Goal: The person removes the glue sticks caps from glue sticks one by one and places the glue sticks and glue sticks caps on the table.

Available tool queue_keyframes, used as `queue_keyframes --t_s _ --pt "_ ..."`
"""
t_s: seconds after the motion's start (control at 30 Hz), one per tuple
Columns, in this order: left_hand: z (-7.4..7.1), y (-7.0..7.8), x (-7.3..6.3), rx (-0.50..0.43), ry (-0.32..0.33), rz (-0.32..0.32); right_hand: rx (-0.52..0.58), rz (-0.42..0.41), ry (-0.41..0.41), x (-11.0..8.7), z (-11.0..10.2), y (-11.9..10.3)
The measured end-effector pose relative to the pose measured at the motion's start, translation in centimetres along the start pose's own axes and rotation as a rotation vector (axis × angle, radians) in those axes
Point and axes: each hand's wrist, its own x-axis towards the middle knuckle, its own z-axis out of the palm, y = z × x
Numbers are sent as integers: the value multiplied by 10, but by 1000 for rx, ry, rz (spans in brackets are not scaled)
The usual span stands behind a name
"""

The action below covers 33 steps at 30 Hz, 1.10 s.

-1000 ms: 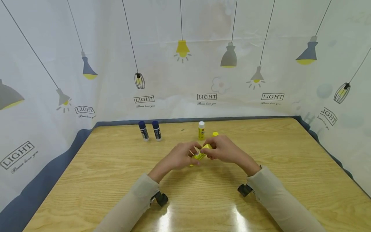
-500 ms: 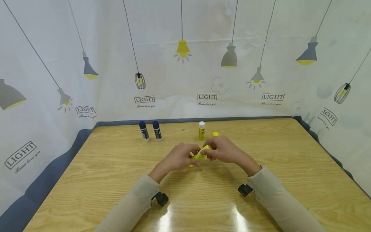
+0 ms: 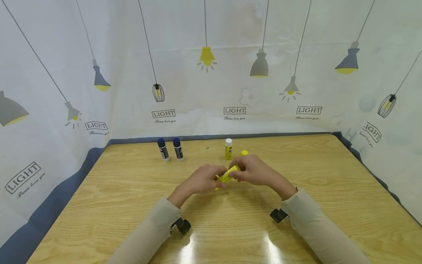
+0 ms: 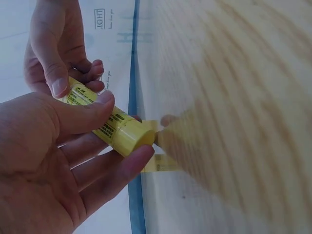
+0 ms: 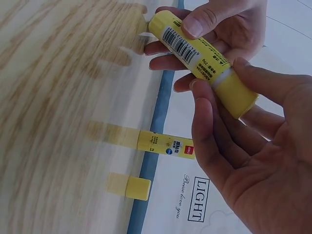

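Note:
A yellow glue stick [image 3: 227,175] with printed text slants between my two hands in the head view. My left hand [image 3: 206,178] holds its lower body, thumb on top and fingers beneath, as the left wrist view shows. At the upper end, my right hand [image 3: 254,169] grips the yellow cap [image 5: 236,96] between thumb and fingers. A pale band shows between cap and barcoded body [image 5: 187,46]. Just beyond the hands stands another yellow glue stick [image 3: 229,150] with a white top. To its right is a loose yellow cap [image 3: 244,153], partly hidden by my right hand in the head view.
Two glue sticks with navy caps, one left [image 3: 163,150] and one right [image 3: 178,149], stand near the back edge of the wooden table [image 3: 125,205]. A pale curtain [image 3: 191,121] printed with lamps hangs around the table's back and sides.
The left fingers have drawn in a little closer around the glue stick. Both hands stay in almost the same place, and the standing glue sticks have not moved.

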Motion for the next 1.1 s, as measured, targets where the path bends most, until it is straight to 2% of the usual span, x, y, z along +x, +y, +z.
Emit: queue_keyframes --t_s 0.17,0.6,0.9,1.1 --pt "0 0 1 -3 -1 -8 -10 5 1 0 0 0" --pt "1 2 -1 -20 54 -18 13 15 -26 1 -1 1" --pt "1 1 -1 -10 71 -10 70 115 7 -1 -4 -3" --pt "1 1 -1 -17 67 0 66 110 14 -2 -5 -3"
